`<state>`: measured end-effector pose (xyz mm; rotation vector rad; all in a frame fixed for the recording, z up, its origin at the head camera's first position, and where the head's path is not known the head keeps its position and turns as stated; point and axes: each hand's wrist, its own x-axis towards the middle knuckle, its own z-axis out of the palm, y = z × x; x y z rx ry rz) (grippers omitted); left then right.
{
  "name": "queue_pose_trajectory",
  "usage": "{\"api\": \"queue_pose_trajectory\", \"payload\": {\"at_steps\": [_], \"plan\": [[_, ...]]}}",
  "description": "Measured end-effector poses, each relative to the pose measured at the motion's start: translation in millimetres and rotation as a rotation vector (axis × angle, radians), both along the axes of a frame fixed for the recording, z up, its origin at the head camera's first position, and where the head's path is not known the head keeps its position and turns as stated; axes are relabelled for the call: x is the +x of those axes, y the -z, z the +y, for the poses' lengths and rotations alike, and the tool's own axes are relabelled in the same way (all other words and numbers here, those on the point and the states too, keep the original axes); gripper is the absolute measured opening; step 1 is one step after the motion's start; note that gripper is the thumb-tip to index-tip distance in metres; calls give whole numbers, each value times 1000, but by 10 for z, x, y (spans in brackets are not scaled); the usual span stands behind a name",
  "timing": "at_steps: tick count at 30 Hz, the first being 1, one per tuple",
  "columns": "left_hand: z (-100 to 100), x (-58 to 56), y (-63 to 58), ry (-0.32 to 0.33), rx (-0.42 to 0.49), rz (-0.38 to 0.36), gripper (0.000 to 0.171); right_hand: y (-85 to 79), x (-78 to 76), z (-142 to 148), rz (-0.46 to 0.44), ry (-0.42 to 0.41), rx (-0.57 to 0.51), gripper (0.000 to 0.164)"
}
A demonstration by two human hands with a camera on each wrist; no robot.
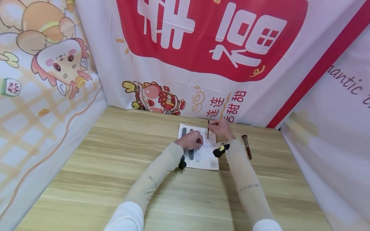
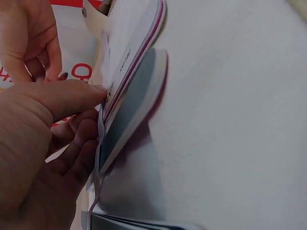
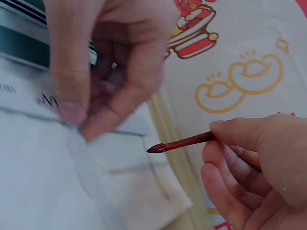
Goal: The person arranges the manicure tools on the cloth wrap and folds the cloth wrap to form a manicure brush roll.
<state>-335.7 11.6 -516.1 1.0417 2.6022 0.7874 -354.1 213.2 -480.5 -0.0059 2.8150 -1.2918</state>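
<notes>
A white cloth holder (image 1: pixel 208 164) lies on the table, with white and grey nail files (image 2: pixel 139 100) tucked in its slots. My left hand (image 1: pixel 190 140) is over its middle, thumb and fingers pinching the edge of a slot (image 2: pixel 99 143) beside a white, printed nail file (image 2: pixel 128 60). Above the holder's upper right part, my right hand (image 1: pixel 221 127) pinches a thin, dark red stick (image 3: pixel 184 143) with a leaf-shaped tip. That tip points toward the left hand in the right wrist view. Part of the stick is hidden by the fingers.
Right of the holder, a makeup brush (image 1: pixel 247 146) with a brown handle lies on the wooden table (image 1: pixel 115 160). Behind the table hangs a printed cloth (image 1: pixel 162 70), close to my right hand. More printed cloth (image 1: pixel 57 122) hangs along the left side, and another along the right.
</notes>
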Motion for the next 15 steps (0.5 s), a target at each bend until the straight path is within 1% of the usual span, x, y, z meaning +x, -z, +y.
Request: {"api": "queue_pose_trajectory", "payload": {"at_steps": [4,9,11,15], "plan": [[-4,28,-6,8,21,11,9,131,-26,-141,29,15,12,16],[-20,58,-24,6,40,29,8,218,-5,-228,43,23,6,13],[-33,58,-21,7,38,38,8,251,1,-244,30,24,10,13],[-34,52,-13,11,37,48,8,312,15,-239,-47,27,12,14]]}}
